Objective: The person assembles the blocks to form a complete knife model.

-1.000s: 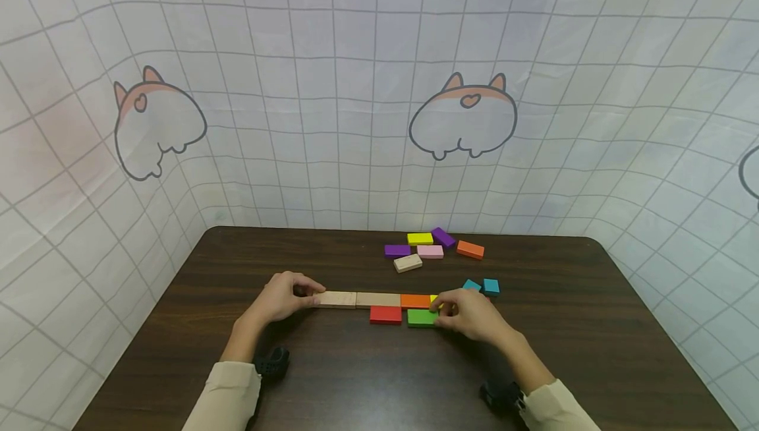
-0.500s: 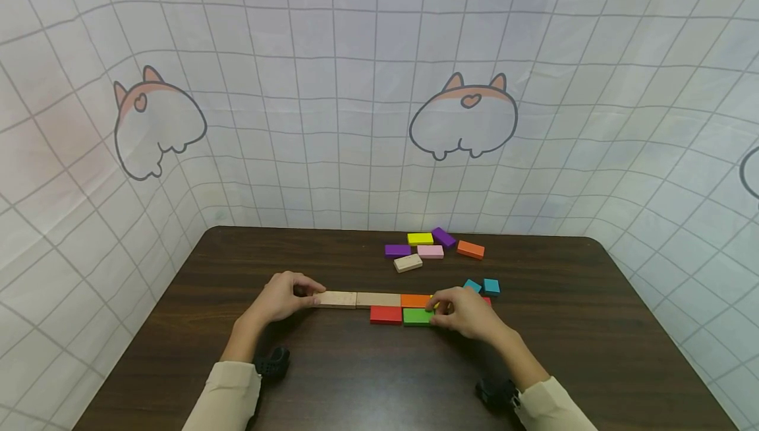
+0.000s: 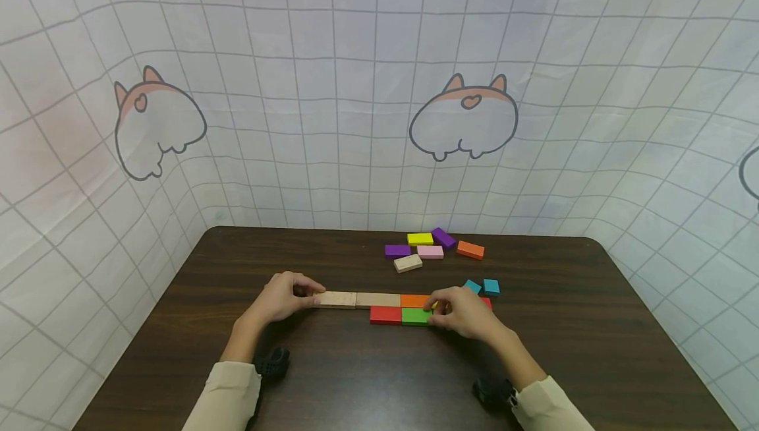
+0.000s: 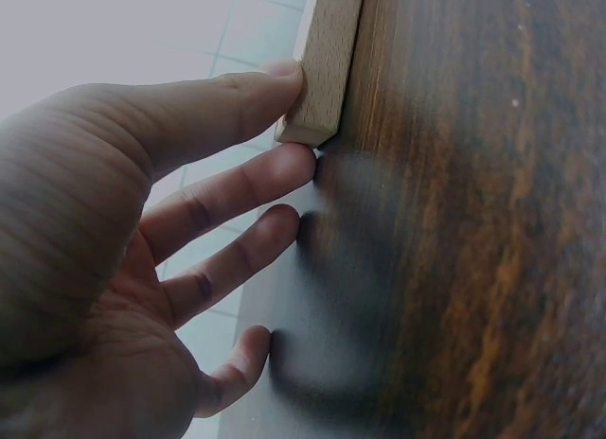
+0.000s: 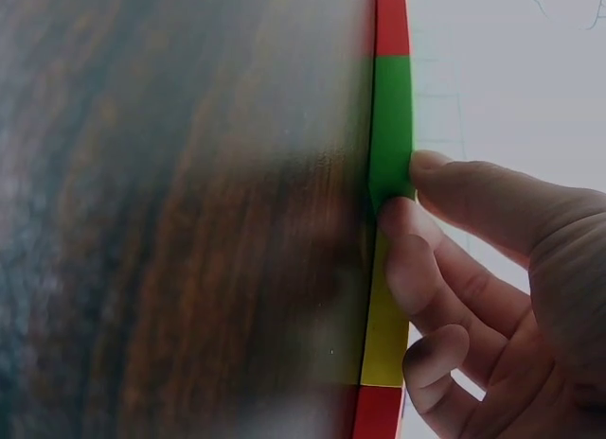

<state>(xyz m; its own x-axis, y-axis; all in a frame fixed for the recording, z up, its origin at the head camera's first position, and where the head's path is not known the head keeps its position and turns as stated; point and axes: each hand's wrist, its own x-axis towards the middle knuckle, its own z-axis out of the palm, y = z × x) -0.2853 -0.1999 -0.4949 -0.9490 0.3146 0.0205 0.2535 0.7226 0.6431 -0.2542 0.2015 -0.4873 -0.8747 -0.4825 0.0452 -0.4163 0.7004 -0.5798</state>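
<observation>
My left hand [image 3: 284, 296] touches the left end of a pale wooden block [image 3: 337, 300], thumb on its side and forefinger at its end in the left wrist view. A second wooden block [image 3: 379, 300] and an orange block [image 3: 415, 301] continue that row rightward. In front of the row lies a red block [image 3: 386, 315], with a green block [image 3: 416, 316] end to end against it. My right hand [image 3: 465, 312] pinches the green block's right end between thumb and forefinger. Its other curled fingers overlap a yellow block [image 5: 386, 335] in the right wrist view.
Two blue blocks [image 3: 491, 287] lie behind my right hand, near a partly hidden red block [image 3: 487, 302]. Farther back are loose purple [image 3: 397, 251], yellow [image 3: 420, 238], pink [image 3: 429, 252], orange [image 3: 470, 250] and wooden blocks [image 3: 408, 263]. A gridded cloth surrounds the table's back.
My right hand has slid the green block left, and the gap between it and the red block has closed. My left hand has stayed at the wooden block's end.
</observation>
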